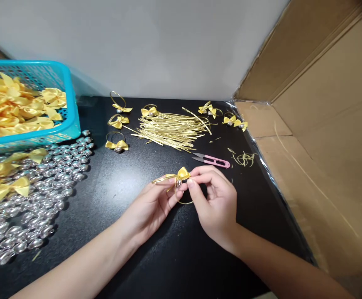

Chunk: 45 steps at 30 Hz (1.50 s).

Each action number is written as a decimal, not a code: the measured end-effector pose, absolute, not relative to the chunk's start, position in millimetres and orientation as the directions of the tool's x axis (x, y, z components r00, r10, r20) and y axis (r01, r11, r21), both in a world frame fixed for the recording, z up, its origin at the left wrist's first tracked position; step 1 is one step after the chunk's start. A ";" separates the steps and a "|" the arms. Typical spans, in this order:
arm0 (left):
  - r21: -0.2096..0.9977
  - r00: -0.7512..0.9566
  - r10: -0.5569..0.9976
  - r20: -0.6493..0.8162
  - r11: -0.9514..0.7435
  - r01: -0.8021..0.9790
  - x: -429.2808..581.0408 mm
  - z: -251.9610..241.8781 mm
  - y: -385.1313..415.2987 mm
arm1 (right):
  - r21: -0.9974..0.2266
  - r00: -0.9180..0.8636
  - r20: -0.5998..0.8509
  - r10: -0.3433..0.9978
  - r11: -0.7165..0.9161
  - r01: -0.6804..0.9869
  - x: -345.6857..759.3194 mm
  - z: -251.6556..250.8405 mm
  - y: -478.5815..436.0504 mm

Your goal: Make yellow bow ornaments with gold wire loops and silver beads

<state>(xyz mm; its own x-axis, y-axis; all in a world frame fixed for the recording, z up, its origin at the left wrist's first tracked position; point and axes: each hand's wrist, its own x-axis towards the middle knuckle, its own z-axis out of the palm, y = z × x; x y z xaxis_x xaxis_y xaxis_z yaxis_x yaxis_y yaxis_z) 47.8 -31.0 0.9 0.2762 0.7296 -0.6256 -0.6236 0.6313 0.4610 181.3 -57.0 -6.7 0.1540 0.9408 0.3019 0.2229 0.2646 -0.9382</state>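
A yellow satin bow (pixel 183 173) with a small silver bead (pixel 179 184) under its middle is held between my two hands above the black table. Gold twist tie stretches out from the bow to the left, and a thin gold loop hangs below it. My left hand (pixel 156 203) is closed around the bead and tie from the left and below. From the right, my right hand (pixel 214 193) pinches the bow's right side between thumb and forefinger; the fingertips partly hide it. Pink-handled thread snips (pixel 214 160) lie just beyond my right hand.
A pile of gold twist ties (pixel 171 131) lies at the back, with several looped bows around it. Gold offcuts (pixel 245 158) lie to the right. At left are a blue basket (pixel 73 112) of yellow bows and many silver beads (pixel 28 216). Cardboard (pixel 324 124) borders the right.
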 end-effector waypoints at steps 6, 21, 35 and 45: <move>0.488 0.263 0.733 -0.628 0.633 -0.601 47.7 0.1 -30.7 | -0.986 0.147 0.159 0.976 0.149 0.078 182.9 -4.2 -54.1; 0.476 0.290 0.731 -0.617 0.641 -0.602 46.8 -0.4 -29.4 | -0.997 0.149 0.068 0.986 0.072 -0.019 182.0 0.5 -52.6; 0.442 0.266 0.702 -0.660 0.650 -0.618 48.9 3.5 -26.7 | -0.979 0.189 0.198 0.962 0.203 -0.011 177.6 -1.5 -53.5; 0.440 0.315 0.705 -0.635 0.666 -0.602 46.8 2.9 -28.8 | -0.969 0.128 0.245 0.961 0.241 0.047 182.0 -1.4 -49.7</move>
